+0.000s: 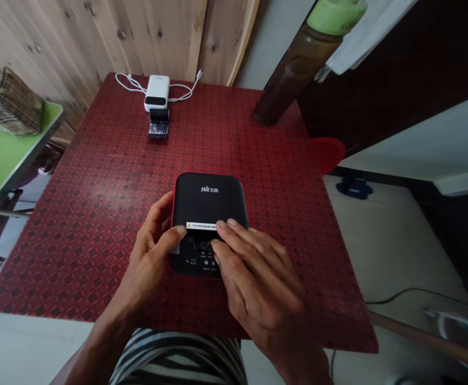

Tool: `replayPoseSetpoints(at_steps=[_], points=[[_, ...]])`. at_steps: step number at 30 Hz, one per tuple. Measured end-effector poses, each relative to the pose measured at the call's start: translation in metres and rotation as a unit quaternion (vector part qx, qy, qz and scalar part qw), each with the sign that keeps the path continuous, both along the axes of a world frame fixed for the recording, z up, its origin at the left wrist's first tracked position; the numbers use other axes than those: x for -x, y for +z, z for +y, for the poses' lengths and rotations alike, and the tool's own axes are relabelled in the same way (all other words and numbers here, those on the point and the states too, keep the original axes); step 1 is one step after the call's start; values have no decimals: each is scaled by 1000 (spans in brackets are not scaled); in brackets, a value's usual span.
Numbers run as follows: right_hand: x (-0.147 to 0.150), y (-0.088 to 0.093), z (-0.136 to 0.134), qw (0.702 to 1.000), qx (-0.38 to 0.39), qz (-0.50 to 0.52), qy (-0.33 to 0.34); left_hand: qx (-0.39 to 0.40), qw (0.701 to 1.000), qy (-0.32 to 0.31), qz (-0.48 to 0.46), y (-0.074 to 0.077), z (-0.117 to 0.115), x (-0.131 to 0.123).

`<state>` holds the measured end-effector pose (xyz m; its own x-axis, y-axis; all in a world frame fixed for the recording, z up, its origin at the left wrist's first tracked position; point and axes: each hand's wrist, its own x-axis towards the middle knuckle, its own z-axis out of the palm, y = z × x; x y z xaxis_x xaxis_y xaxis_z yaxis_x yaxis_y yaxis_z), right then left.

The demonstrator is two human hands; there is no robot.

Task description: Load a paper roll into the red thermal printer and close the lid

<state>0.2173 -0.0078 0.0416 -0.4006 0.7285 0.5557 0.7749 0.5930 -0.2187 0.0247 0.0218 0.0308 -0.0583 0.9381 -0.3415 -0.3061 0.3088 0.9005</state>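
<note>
A black rounded box-shaped device (209, 206) with red sides lies on the red table (109, 203). It bears a pale logo, a white warning strip, a dark recess and small buttons or ports along its near end. My left hand (149, 251) grips its left side, thumb on top by the strip's left end and fingers around the edge. My right hand (258, 267) covers its near right corner. Its fingertips press on the strip's right end, with the thumb at the recess. Whether the right fingers pinch anything small is hidden.
Near the table's back are a white power bank (157, 90), its white cable (185, 95) and a small black roll (159, 124). A tall dark bottle with a green cap (293, 75) stands back right. To the left, a plaid bag (13, 104) sits on a green table (1, 160).
</note>
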Motion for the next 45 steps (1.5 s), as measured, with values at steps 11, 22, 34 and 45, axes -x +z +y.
replayPoseSetpoints(at_steps=[11, 22, 34, 45], points=[[3, -1, 0, 1000, 13, 18, -2, -25, 999, -2, 38, -6, 0, 2], [-9, -28, -47, 973, 55, 177, -137, -37, 998, -22, 51, -14, -25, 23], [-3, -45, -44, 971, 63, 177, -150, -19, 999, 33, 16, -13, -22, 7], [-2, -47, -42, 969, 50, 191, -151, 4, 997, 64, 43, -8, -22, -3]])
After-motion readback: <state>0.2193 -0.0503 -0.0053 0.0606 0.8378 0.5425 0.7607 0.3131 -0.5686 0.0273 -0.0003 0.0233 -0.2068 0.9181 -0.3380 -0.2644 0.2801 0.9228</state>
